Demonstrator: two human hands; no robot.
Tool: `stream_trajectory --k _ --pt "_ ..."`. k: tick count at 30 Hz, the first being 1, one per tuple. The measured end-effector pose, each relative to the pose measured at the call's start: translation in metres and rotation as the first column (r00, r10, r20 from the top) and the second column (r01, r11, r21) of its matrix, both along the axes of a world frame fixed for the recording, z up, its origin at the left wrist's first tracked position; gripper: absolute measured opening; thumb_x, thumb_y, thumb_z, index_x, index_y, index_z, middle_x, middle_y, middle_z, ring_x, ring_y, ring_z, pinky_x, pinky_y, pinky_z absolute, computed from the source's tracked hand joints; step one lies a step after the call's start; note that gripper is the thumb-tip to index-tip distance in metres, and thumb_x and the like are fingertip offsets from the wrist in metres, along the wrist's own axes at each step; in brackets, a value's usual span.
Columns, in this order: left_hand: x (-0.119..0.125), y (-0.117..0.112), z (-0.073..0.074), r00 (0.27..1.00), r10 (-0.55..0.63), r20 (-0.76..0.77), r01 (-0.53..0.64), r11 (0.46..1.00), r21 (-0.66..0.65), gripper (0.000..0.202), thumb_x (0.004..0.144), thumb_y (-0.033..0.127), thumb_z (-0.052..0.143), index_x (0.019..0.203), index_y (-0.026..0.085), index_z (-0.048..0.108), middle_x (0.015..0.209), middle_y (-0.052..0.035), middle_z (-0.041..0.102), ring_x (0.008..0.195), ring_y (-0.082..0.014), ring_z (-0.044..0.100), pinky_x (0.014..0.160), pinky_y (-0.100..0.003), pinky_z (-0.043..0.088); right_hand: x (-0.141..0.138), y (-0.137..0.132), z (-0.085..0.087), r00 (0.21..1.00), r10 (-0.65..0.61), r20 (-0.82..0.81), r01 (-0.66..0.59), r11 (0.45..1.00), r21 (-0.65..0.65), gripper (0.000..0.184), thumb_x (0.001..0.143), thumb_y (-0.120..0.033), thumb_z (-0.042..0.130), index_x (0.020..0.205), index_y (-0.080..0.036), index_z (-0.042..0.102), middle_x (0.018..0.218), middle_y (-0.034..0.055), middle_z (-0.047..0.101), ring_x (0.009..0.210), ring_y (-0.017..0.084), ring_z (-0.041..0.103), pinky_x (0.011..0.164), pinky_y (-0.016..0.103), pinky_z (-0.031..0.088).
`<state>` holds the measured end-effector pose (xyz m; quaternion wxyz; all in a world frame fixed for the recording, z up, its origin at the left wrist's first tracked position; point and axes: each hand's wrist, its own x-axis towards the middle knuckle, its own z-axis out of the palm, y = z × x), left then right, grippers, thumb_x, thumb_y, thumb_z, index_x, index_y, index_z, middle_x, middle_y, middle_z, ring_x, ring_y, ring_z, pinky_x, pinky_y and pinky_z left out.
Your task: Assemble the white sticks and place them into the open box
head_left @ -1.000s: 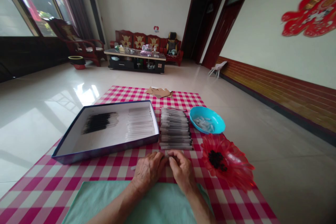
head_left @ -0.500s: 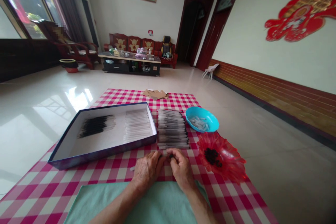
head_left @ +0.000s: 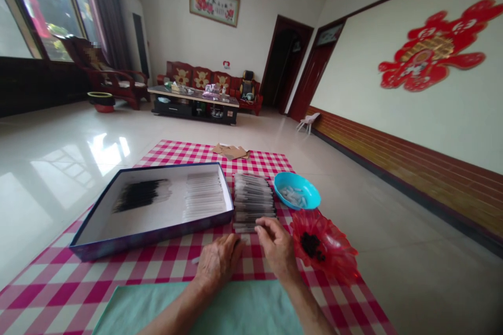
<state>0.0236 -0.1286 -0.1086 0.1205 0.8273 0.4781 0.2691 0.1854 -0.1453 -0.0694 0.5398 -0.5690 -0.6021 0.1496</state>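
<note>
Pen-fitting step, as I judge it: left hand curled shut on a thin pen low over the table, right hand pinched narrow at the near edge of the pen row, contents not discernible; next move calls for fine fingertip alignment.

No legible text (anywhere)

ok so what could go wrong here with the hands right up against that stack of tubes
1. The right hand has its fingers on the front row of the stack of tubes. A nudge could roll the loose rows out of line.
2. The red dish sits close beside that hand, at the cloth's right edge. A sideways bump might spill its small black pieces.
3. The left hand lies close in front too, so the two hands may crowd each other.
</note>
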Motion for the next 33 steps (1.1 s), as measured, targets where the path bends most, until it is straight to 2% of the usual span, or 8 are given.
stream_trajectory --k 5,10,14,17,20,25,29,33 --pt "-0.001 0.000 -0.001 1.000 -0.003 0.011 0.003 1.000 0.001 0.021 0.092 0.031 0.040 0.084 0.022 0.057 0.077 -0.0003 0.065 0.073 -0.0146 0.062 0.059 -0.023 0.038 0.059 0.002 0.039 0.929 -0.100 0.355 0.125 0.991 -0.049 0.016 0.078 -0.027 0.052 0.084 -0.022 0.066 0.085 0.0028 0.068 0.075 0.018 0.064 0.071 0.030 0.051" --pt "0.000 -0.002 0.001 1.000 0.002 0.023 -0.002 1.000 0.024 0.021 0.092 0.032 0.041 0.082 0.022 0.057 0.077 -0.0008 0.064 0.071 -0.0151 0.061 0.058 -0.024 0.038 0.105 -0.010 0.037 0.883 -0.201 0.425 0.233 0.972 -0.022 0.011 0.068 -0.028 0.057 0.068 -0.023 0.066 0.073 0.0049 0.068 0.070 0.024 0.063 0.070 0.041 0.050" --pt "0.000 -0.003 0.002 1.000 -0.014 0.013 0.013 0.999 0.052 0.020 0.092 0.031 0.041 0.084 0.022 0.056 0.077 -0.0006 0.063 0.072 -0.0153 0.060 0.060 -0.024 0.038 0.075 -0.017 0.024 0.886 -0.223 0.406 0.173 0.972 0.157 0.016 0.077 -0.027 0.054 0.084 -0.021 0.067 0.089 0.0087 0.067 0.085 0.023 0.063 0.079 0.039 0.050" --pt "-0.001 -0.004 0.001 0.999 -0.039 0.024 0.036 0.995 0.090 0.019 0.093 0.028 0.040 0.084 0.022 0.055 0.076 -0.0011 0.061 0.073 -0.0154 0.059 0.062 -0.024 0.039 0.032 -0.017 0.010 0.923 -0.016 0.384 -0.012 0.997 0.072 0.019 0.084 -0.024 0.050 0.096 -0.020 0.065 0.094 0.0084 0.067 0.085 0.020 0.064 0.074 0.032 0.053" --pt "-0.001 -0.004 0.000 0.998 -0.054 0.045 0.048 0.992 0.120 0.018 0.093 0.027 0.040 0.086 0.021 0.055 0.076 -0.0017 0.060 0.073 -0.0157 0.058 0.063 -0.025 0.039 0.005 -0.015 -0.006 0.937 0.090 0.337 -0.093 0.996 -0.008 0.020 0.086 -0.023 0.049 0.096 -0.020 0.066 0.094 0.0082 0.068 0.089 0.020 0.064 0.079 0.032 0.052" --pt "0.000 -0.005 0.002 0.997 -0.070 0.026 0.065 0.988 0.142 0.019 0.093 0.028 0.040 0.084 0.021 0.055 0.075 -0.0020 0.059 0.073 -0.0162 0.056 0.063 -0.026 0.040 0.001 -0.015 -0.024 0.966 0.134 0.221 -0.130 0.991 -0.034 0.016 0.084 -0.026 0.054 0.086 -0.022 0.069 0.086 0.0068 0.070 0.082 0.021 0.066 0.075 0.031 0.053" --pt "0.000 -0.007 0.007 0.997 -0.074 0.020 0.071 0.989 0.133 0.021 0.093 0.029 0.039 0.085 0.021 0.057 0.075 -0.0024 0.059 0.073 -0.0163 0.057 0.063 -0.025 0.041 -0.001 -0.017 -0.022 0.987 0.136 0.086 -0.130 0.989 -0.068 0.014 0.080 -0.030 0.059 0.083 -0.021 0.068 0.083 0.0063 0.070 0.079 0.022 0.065 0.072 0.031 0.054" --pt "-0.004 -0.009 0.016 0.992 -0.123 0.005 0.121 0.984 0.133 0.024 0.094 0.034 0.037 0.100 0.026 0.059 0.073 -0.0012 0.060 0.069 -0.0150 0.058 0.060 -0.024 0.041 0.002 -0.020 -0.021 0.983 0.139 -0.117 -0.158 0.972 -0.173 0.018 0.079 -0.037 0.059 0.079 -0.020 0.066 0.075 0.0039 0.068 0.071 0.021 0.064 0.065 0.029 0.053"
